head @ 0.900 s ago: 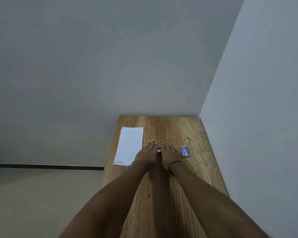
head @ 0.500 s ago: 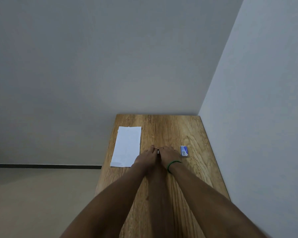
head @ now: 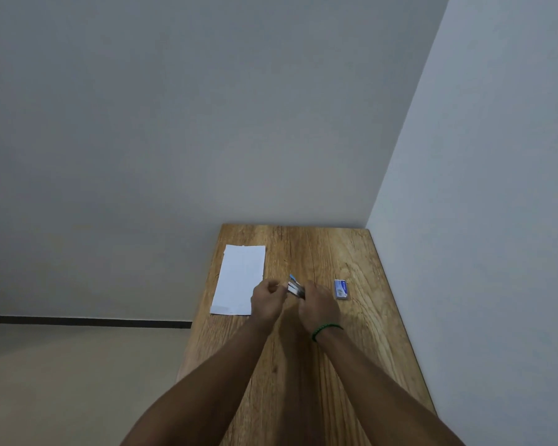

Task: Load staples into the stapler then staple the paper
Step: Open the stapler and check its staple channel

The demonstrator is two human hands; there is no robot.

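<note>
Your right hand (head: 318, 305) grips the stapler (head: 295, 288) from its near side, fingers curled around the body. Your left hand (head: 266, 299) pinches its left end with closed fingers, apparently opening it for loading. The stapler sits raised over the table (head: 351, 252), between the paper (head: 239, 280) and the staple box (head: 341, 289). Next: expose the magazine fully, then free one hand for the box.
</note>
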